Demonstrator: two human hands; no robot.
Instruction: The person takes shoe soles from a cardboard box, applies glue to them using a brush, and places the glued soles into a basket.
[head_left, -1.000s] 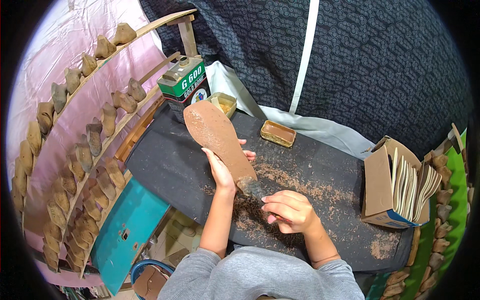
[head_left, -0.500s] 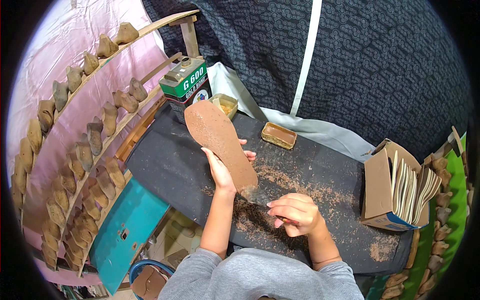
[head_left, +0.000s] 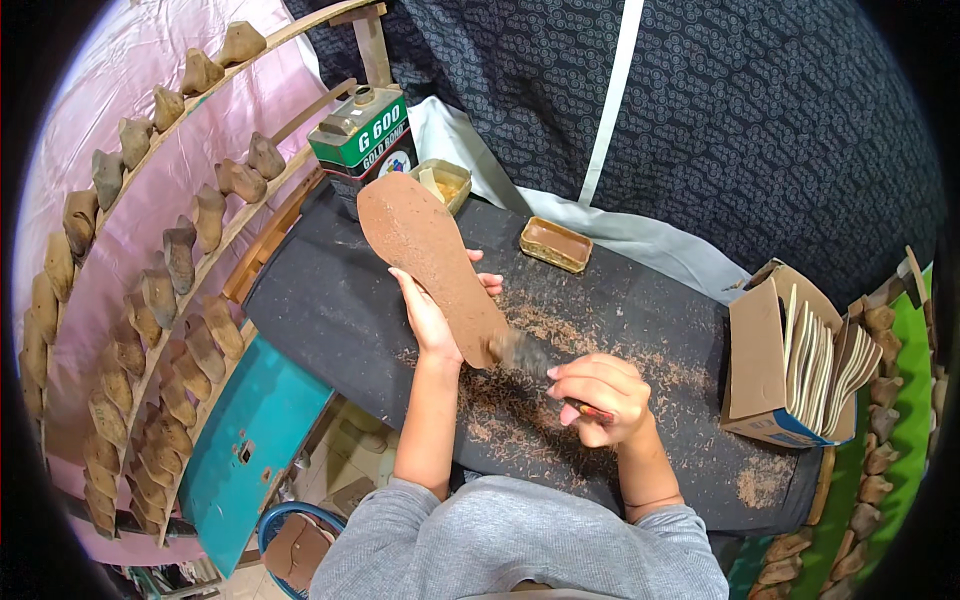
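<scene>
A brown shoe sole (head_left: 428,250) is held up at a slant over the dark table, its wide end away from me. My left hand (head_left: 428,318) is closed around its middle, thumb at the left edge and fingertips showing past the right edge. My right hand (head_left: 605,397) grips the short red handle of a brush (head_left: 527,354). The dark brush head, blurred, meets the sole's near end at its right edge. Small pale specks dot the upper face of the sole.
Brown shavings litter the black-covered table (head_left: 320,285). A green-and-black metal can (head_left: 365,135), a tub with yellowish contents (head_left: 445,185) and a shallow brown-filled dish (head_left: 557,245) stand at the back. A cardboard box (head_left: 760,360) of insoles sits right; racks of wooden shoe lasts (head_left: 180,255) curve left.
The brush has swept from the underside of the sole's near tip to its right edge, and my right hand has shifted slightly right. My left hand keeps its grip; the whole view has moved a little.
</scene>
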